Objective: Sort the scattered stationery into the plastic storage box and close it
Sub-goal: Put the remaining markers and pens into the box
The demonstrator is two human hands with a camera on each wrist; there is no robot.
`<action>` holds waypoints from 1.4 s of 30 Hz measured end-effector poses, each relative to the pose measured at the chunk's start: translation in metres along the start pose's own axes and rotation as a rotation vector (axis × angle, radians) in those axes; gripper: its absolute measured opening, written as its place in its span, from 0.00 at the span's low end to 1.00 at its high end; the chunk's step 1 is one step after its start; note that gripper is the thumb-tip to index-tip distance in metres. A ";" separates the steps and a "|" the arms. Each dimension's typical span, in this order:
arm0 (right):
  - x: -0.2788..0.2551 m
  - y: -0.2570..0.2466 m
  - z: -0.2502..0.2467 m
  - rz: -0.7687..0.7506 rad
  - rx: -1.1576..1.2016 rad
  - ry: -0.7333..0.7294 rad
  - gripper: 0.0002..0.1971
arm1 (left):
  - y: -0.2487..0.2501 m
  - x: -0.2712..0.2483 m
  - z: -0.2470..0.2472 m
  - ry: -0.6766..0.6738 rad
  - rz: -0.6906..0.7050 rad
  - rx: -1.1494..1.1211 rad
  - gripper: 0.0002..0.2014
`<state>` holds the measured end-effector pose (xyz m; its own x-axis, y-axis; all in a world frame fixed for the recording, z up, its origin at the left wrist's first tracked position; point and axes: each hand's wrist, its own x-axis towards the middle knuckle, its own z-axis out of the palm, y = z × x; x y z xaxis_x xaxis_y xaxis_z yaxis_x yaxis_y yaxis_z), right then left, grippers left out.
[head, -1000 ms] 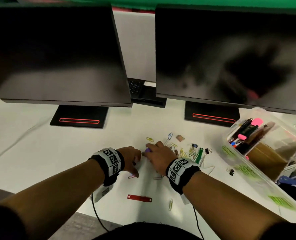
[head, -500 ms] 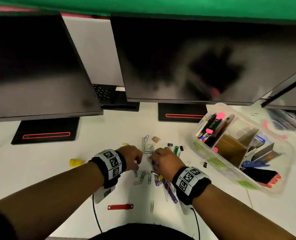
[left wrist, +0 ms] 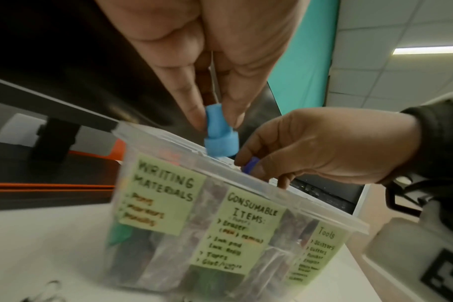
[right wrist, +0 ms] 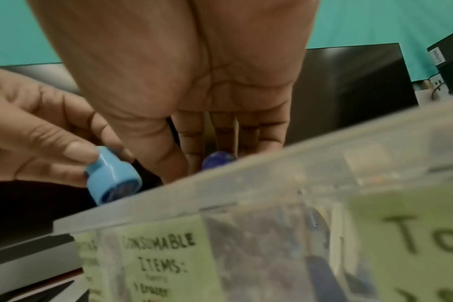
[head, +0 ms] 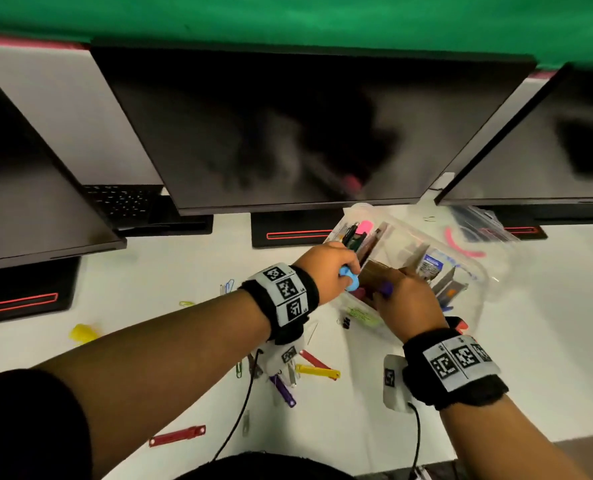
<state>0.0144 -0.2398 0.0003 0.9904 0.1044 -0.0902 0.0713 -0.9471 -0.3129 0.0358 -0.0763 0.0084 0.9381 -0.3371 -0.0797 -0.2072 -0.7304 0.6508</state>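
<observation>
The clear plastic storage box (head: 489, 271) stands open on the white desk at right. Green labels on its front read "Writing Materials", "Consumable Items" and "Tools", and pens and other items lie inside. My left hand (head: 348, 273) pinches a light blue stamp-like piece (head: 351, 283) over the box's near rim (left wrist: 311, 206). In the left wrist view, thumb and finger grip the piece's (left wrist: 220, 141) narrow end. Just to its right, my right hand (head: 390, 291) pinches a small dark blue piece (head: 387, 288) above the middle compartment; that piece (right wrist: 217, 161) also shows in the right wrist view.
Three dark monitors stand along the back of the desk. Loose paper clips lie below my left wrist, with a yellow strip (head: 317, 371), a purple strip (head: 283, 389), a red strip (head: 177, 436) and a yellow lump (head: 82, 332). A binder clip (head: 346, 322) sits by the box front.
Both hands have left the pile of clips on the desk and moved up and right to the box, each carrying a small blue piece. The head view has swung right.
</observation>
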 end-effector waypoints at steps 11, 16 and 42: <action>0.011 -0.055 0.021 0.051 -0.063 0.050 0.15 | -0.063 -0.030 -0.032 0.025 -0.193 0.029 0.08; 0.022 -0.073 0.024 0.160 -0.049 -0.074 0.20 | -0.115 -0.059 -0.057 0.034 -0.357 0.071 0.10; 0.049 -0.025 -0.012 0.070 0.246 -0.095 0.04 | -0.057 0.001 -0.010 -0.118 -0.106 0.099 0.11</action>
<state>0.0627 -0.2144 0.0156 0.9756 0.0803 -0.2044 -0.0392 -0.8520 -0.5220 0.0512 -0.0288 -0.0216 0.9183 -0.3182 -0.2356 -0.1408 -0.8186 0.5569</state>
